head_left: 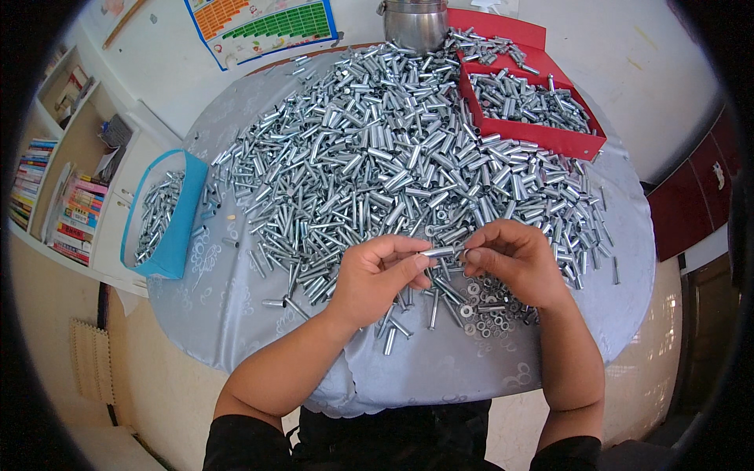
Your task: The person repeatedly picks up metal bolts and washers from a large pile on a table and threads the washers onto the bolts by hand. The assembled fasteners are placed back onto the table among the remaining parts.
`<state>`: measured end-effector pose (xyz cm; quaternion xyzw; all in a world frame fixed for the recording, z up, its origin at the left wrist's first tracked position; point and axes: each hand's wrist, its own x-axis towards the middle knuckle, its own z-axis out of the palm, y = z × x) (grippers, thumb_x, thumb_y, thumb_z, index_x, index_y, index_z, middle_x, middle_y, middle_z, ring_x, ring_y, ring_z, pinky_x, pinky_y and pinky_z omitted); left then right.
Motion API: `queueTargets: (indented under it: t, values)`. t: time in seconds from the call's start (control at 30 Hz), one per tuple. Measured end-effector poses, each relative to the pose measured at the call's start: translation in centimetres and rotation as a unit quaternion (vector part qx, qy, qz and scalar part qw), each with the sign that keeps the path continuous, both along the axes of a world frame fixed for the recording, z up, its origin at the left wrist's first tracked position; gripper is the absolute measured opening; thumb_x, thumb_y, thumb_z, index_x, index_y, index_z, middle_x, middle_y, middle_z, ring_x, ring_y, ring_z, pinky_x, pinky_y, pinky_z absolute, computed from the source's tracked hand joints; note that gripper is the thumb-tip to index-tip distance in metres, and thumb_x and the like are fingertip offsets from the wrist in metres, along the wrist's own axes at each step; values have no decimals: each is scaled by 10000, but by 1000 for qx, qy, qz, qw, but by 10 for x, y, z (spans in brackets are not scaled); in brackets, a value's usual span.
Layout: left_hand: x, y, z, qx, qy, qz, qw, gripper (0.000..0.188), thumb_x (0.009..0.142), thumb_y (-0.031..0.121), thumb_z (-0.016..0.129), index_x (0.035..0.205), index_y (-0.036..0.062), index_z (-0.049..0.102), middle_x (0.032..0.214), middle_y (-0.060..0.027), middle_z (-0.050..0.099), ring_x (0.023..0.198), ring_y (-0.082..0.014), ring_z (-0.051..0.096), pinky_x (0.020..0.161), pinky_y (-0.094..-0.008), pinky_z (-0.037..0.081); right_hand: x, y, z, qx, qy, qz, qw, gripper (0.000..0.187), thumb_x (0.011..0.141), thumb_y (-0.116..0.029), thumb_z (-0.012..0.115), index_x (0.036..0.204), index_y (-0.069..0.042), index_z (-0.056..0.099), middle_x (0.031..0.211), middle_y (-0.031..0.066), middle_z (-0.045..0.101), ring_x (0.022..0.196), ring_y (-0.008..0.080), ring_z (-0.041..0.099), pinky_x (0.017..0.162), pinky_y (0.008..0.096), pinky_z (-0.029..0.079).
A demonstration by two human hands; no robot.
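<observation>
My left hand [375,279] pinches a silvery metal sleeve anchor [441,252] between thumb and fingers, lying nearly level above the pile. At the anchor's right end, the thumb and fingers of my right hand [514,263] are closed together. A small metal piece, seemingly a washer or nut, shows between them, mostly hidden by the fingertips. Loose washers and nuts [491,314] lie on the cloth below my right hand. Below my left hand are several loose bolts and sleeves [390,340]. Behind both hands spreads a big heap of bolts and metal sleeves [361,149].
A silvery cloth [251,330] covers the round table. On the left stands a blue fabric bin [179,243] with metal parts inside. A red box [542,140] of parts sits at the back right, beside a steel pot [415,27]. Bookshelves [59,188] line the left wall.
</observation>
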<state>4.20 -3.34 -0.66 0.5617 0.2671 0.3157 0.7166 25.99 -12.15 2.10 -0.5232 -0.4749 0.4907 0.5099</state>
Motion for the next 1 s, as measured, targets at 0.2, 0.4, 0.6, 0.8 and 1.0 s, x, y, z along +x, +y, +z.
queueTargets:
  t: [0.2, 0.4, 0.6, 0.8, 1.0]
  values:
    - [-1, 1, -2, -10, -8, -13, 1000, 216, 921, 37, 635, 1125, -33, 639, 967, -144, 708, 751, -151, 689, 679, -256, 578, -2, 2, -3, 6, 2, -23, 1000, 91, 903, -2, 639, 987, 31, 649, 859, 51, 670, 769, 108, 648, 700, 244, 534]
    - [0, 0, -1, -11, -2, -10, 1000, 203, 918, 14, 622, 1113, -38, 642, 952, -150, 712, 735, -170, 702, 656, -267, 585, -1, 1, -4, -3, -28, -26, 999, 99, 894, -12, 654, 981, 34, 662, 838, 41, 671, 727, 95, 634, 679, 232, 529]
    - [1, 1, -1, -18, -6, -15, 1000, 201, 922, 10, 613, 1115, -37, 642, 950, -157, 712, 732, -173, 703, 657, -269, 587, -5, 2, -1, -25, 7, -45, 999, 137, 874, -10, 676, 1001, 39, 669, 835, 45, 676, 721, 95, 642, 671, 223, 538]
    - [1, 1, -3, -23, -3, -5, 1000, 200, 921, 7, 613, 1114, -38, 642, 950, -160, 712, 732, -176, 704, 662, -272, 590, -8, 1, -1, -20, 32, -33, 999, 147, 863, 12, 679, 1006, 45, 660, 852, 53, 682, 732, 105, 655, 677, 230, 543]
    - [0, 1, 1, -5, -5, -37, 999, 201, 923, 14, 614, 1116, -39, 641, 951, -153, 713, 736, -175, 701, 664, -272, 585, -8, -1, 1, -25, -12, -28, 999, 154, 855, 27, 682, 1007, 45, 658, 860, 47, 683, 765, 98, 656, 681, 231, 534]
